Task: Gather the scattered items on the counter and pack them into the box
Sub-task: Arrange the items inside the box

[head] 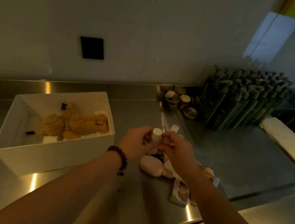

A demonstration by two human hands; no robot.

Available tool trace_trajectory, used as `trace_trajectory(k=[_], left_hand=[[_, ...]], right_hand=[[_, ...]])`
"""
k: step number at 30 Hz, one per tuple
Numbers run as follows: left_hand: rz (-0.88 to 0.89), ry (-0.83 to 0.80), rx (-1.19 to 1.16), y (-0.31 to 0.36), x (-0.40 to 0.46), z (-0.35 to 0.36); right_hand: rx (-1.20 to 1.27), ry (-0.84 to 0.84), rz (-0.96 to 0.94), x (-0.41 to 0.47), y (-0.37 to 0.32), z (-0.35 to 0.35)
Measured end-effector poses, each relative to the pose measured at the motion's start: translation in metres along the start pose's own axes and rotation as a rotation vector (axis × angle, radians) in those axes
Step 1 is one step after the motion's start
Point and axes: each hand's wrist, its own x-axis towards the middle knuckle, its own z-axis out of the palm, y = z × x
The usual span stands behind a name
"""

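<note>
A white open box (17, 150) stands on the steel counter at the left, with a tan plush bear (73, 124) lying inside. To its right, both hands meet above a heap of items. My left hand (135, 143), with a bead bracelet at the wrist, holds a small white-capped bottle (156, 136). My right hand (177, 148) pinches something small beside the bottle's cap; what it is cannot be made out. Under the hands lie a pale pink soft item (151, 167), a small printed carton (180, 195) and a grey ridged pad (204, 159).
Dark green pump bottles (243, 101) stand in rows at the back right, with small metal cups and jars (182, 101) beside them. A white rolled cloth (290, 145) lies at the far right. A black wall plate (92, 47) is above the counter.
</note>
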Motion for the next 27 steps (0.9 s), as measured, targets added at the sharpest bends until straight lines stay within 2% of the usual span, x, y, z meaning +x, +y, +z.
trace_trajectory(k=[6,12,16,20,24,27], left_hand=[[0.032,0.149,0.107,-0.008,0.006,-0.087],[-0.096,0.271,0.099,-0.042,-0.026,-0.163],[-0.221,0.347,0.109,-0.072,-0.040,-0.200],[-0.315,0.410,0.104,-0.099,-0.027,-0.221],[-0.366,0.439,0.080,-0.121,0.007,-0.219],[-0.380,0.403,0.122,-0.136,0.029,-0.209]], right_hand=[[0.110,0.003,-0.158,0.050,-0.065,0.011],[0.192,-0.101,-0.300,0.092,-0.124,0.067],[0.211,-0.085,-0.320,0.121,-0.148,0.109],[0.176,-0.140,-0.283,0.151,-0.158,0.135],[0.178,-0.175,-0.171,0.176,-0.156,0.159],[0.043,-0.162,-0.190,0.191,-0.148,0.177]])
